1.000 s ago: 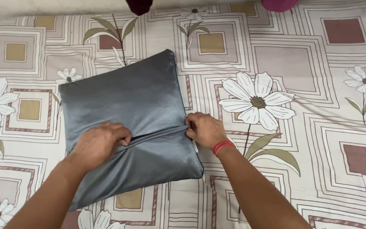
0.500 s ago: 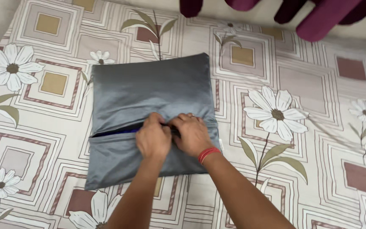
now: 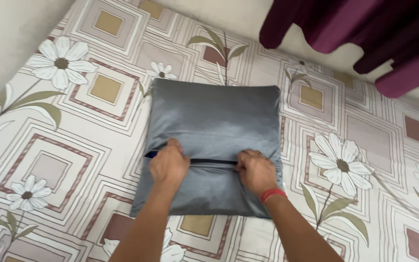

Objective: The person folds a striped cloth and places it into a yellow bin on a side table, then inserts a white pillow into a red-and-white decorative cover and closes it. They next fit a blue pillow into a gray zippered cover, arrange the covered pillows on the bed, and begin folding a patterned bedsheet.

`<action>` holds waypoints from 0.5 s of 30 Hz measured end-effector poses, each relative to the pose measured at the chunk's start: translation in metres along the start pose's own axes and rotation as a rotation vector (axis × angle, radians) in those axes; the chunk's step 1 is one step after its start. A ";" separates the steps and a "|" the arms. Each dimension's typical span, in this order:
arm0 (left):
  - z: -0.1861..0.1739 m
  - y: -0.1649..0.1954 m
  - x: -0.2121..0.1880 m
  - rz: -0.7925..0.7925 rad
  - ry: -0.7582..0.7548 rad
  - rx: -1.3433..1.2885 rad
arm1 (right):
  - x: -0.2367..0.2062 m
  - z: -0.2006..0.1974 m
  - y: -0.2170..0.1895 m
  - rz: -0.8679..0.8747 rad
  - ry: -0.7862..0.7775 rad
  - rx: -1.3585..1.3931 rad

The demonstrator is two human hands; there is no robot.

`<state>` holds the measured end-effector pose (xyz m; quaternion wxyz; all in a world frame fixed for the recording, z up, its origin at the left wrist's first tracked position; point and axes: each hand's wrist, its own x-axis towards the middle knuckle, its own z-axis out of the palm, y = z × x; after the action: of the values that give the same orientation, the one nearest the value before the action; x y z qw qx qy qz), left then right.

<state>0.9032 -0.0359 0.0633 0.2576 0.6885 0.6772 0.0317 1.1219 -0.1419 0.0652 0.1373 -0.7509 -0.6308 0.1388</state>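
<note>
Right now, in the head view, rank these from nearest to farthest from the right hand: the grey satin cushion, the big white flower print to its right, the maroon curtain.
1. Grey satin cushion: under the right hand, touching it at the dark opening.
2. Big white flower print: on the patterned bedsheet, just to the hand's right.
3. Maroon curtain: top right, beyond the bed.

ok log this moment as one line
left hand on grey cushion at its dark slit | right hand on same slit, red wristband | cushion flat on flowered bedsheet | maroon curtain behind
</note>
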 end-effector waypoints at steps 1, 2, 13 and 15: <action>-0.005 -0.012 0.005 0.007 0.002 0.039 | -0.001 -0.001 0.000 -0.007 0.003 -0.016; -0.010 -0.025 0.010 0.015 0.004 0.079 | -0.001 -0.002 0.000 -0.013 0.006 -0.033; -0.012 -0.072 0.027 -0.009 0.007 0.049 | 0.006 -0.013 -0.048 -0.193 -0.101 -0.017; -0.016 -0.075 0.026 -0.067 -0.015 -0.043 | 0.010 -0.010 -0.061 -0.190 -0.154 -0.015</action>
<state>0.8303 -0.0098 0.0391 0.2786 0.6599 0.6970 0.0323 1.0714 -0.1225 0.0973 0.0952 -0.6758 -0.7090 0.1777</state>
